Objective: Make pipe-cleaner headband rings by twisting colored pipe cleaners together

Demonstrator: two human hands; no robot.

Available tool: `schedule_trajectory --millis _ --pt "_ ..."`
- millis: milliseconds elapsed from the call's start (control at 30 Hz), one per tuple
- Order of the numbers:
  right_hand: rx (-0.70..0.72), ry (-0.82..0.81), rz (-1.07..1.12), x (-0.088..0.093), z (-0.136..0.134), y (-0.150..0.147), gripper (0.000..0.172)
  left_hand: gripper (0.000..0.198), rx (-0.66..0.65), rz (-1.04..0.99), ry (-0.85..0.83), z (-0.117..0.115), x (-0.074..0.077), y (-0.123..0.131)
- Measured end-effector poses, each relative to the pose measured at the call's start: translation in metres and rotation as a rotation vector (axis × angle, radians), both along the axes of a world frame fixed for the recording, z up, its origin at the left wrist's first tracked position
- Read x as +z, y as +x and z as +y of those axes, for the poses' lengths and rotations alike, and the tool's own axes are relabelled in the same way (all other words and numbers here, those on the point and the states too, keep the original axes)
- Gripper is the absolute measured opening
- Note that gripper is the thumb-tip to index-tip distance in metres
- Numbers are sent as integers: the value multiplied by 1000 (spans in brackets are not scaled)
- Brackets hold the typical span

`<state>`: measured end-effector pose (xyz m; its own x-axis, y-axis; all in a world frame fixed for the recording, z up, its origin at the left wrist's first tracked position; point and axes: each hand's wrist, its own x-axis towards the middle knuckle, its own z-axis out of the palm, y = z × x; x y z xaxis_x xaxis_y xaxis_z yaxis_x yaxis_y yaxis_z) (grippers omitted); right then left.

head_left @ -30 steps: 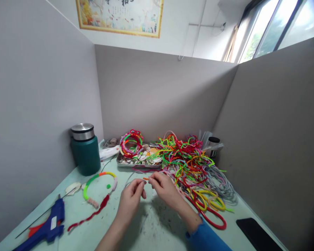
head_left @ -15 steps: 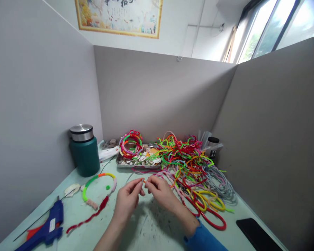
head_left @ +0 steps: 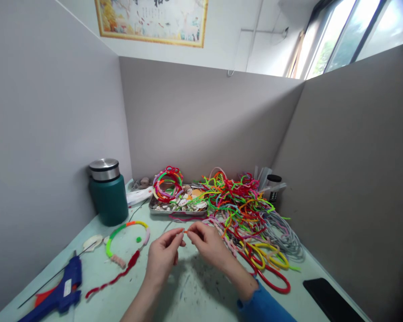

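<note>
My left hand [head_left: 163, 254] and my right hand [head_left: 208, 244] meet over the middle of the pale green table [head_left: 195, 290]. Both pinch the ends of a short orange pipe cleaner piece [head_left: 186, 231] held between their fingertips. A thin grey wire [head_left: 166, 227] curves away behind the left hand. A half-finished ring of green, yellow, orange and pink pipe cleaner [head_left: 126, 237] lies to the left, with a red pipe cleaner strip [head_left: 112, 279] trailing from it.
A big tangle of coloured pipe cleaners [head_left: 245, 210] fills the right back. A metal tray of shells [head_left: 177, 205] holds finished rings [head_left: 168, 182]. A green flask [head_left: 108, 191] stands left, a blue glue gun [head_left: 58, 293] front left, a black phone [head_left: 329, 302] front right.
Both hands drifted slightly left and toward me while keeping their pinch on the orange piece. Nothing else on the table moved.
</note>
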<state>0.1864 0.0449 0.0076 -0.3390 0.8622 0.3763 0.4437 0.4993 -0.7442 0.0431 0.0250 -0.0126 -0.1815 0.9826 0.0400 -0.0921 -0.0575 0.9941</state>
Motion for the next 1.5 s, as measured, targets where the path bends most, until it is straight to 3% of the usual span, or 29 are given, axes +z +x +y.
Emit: schedule_trajectory --millis 167,433,567,633,833,1000,1200,1500 --pt "-13 -64 86 -4 1 -2 15 47 -19 13 18 0 -2 0" --pt "84 -269 357 -14 4 -10 9 41 -73 -20 28 2 -3 2" --pt "83 -313 337 -11 4 -10 9 40 -75 -20 34 2 -3 1" --pt "48 -212 218 -9 2 -8 11 39 -55 -14 31 2 -3 1" --pt "-109 493 -320 -11 -3 -7 22 43 3 -5 23 2 -4 1" --pt "-152 669 -474 -18 0 -8 32 46 16 9 19 3 -3 1" --pt "-127 521 -440 -16 -3 -6 21 43 20 65 42 1 -5 -1" --pt "-69 127 59 -11 -7 -11 16 40 77 168 52 -2 -1 -1"
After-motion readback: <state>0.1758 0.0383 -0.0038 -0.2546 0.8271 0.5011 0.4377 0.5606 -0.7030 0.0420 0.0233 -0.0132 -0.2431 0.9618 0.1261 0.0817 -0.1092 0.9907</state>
